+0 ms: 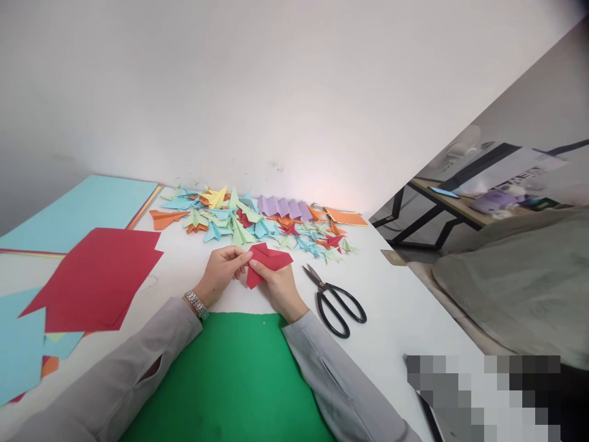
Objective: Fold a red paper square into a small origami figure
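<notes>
- Ref. landmark: scissors [329,301], on bench [381,331], tips twd. far side, loops twd. operator. Judged: parked there to stay in reach of R hand w/o crowding the fold.
- Red piece [272,259]: folded paper, held up in both hands, L of scissors, approx. level w/ tips.
- L hand [223,270]: thumb + fingers together, clamped on L edge of red piece. Prob. fn.: pin fold line, keep layers aligned.
- R hand [279,290]: clamped on red piece near its lower part, thumb on top, other fingers mostly hidden underneath. Prob. fn.: support from below, stop folds springing open.
- Planes [239,224]: mixed-colour folded paper, heaped beyond scissors, mostly to L. Judged: kept at far side so working area stays free.
- Purple pleats [284,209]: beyond scissors, at back of heap, zigzag folds up. Orange stack [347,217]: directly beyond scissors, flat.
- Red sheets [99,276]: flat, well L of scissors, edges offset, overlapping blue sheet [87,212]. Judged: stock laid flat to avoid creases, on L hand side for pick-up.
- Green panel [234,380]: L of scissors, operator side, betw. forearms; material n/a, can't tell.
</notes>
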A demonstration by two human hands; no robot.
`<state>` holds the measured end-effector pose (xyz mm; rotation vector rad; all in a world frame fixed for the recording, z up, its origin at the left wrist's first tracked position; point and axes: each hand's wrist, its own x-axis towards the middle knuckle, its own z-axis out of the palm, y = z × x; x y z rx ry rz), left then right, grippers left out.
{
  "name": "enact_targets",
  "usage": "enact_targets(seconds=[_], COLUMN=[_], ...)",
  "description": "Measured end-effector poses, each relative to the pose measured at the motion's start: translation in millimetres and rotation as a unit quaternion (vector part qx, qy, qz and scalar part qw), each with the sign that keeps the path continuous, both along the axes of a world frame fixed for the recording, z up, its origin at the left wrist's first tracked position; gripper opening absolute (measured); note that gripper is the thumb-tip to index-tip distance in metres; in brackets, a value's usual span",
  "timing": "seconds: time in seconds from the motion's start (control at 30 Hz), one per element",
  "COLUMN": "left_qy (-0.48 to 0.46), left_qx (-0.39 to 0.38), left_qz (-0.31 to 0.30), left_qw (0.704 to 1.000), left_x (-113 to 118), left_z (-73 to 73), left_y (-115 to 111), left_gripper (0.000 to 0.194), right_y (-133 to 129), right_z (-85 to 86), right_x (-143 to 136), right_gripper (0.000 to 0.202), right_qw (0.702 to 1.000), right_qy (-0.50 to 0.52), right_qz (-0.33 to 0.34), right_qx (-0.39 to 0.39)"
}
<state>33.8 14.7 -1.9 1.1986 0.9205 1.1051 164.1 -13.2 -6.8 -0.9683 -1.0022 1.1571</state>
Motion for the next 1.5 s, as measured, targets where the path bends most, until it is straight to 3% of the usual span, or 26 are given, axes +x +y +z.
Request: enact_targets(seconds=[0.4, 0.67, 0.83, 0.93, 1.13, 1.5], left_qy=[0.003, -0.025, -0.069, -0.025, 0.092, 0.066], left_qx=[0.002, -0.022, -0.054, -0.038, 0.028, 0.025], left_qz=[0.031, -0.002, 0.02, 0.006, -0.017, -0.034], left_qw=[0.999, 0.999, 0.996, 0.999, 0.995, 0.997], left_x=[1.4, -0.7, -1.7, -1.1, 0.0, -0.5], left_z=[3.1, 0.9, 3.1, 3.7, 2.7, 4.8], left_y=[0.5, 1.3, 2.2, 0.7, -3.1, -2.9], left_gripper=[0.035, 0.029, 0.026, 0.026, 0.029, 0.026], right_y=[0.2, -0.7, 2.9, 5.8, 5.2, 7.1], right_z=[-2.4, -0.3, -2.0, -1.9, 0.1, -5.5], right_x=[-0.3, 0.5, 3.1, 5.6, 5.1, 4.5], right_gripper=[0.016, 0.009, 0.015, 0.018, 0.023, 0.027], right_qw=[0.997, 0.994, 0.999, 0.995, 0.997, 0.997], right_qy=[-0.056, -0.068, -0.007, 0.05, 0.039, 0.035], right_qz=[0.057, 0.091, -0.023, -0.063, -0.043, -0.038], right_qx=[0.01, 0.004, -0.049, -0.067, -0.058, -0.049])
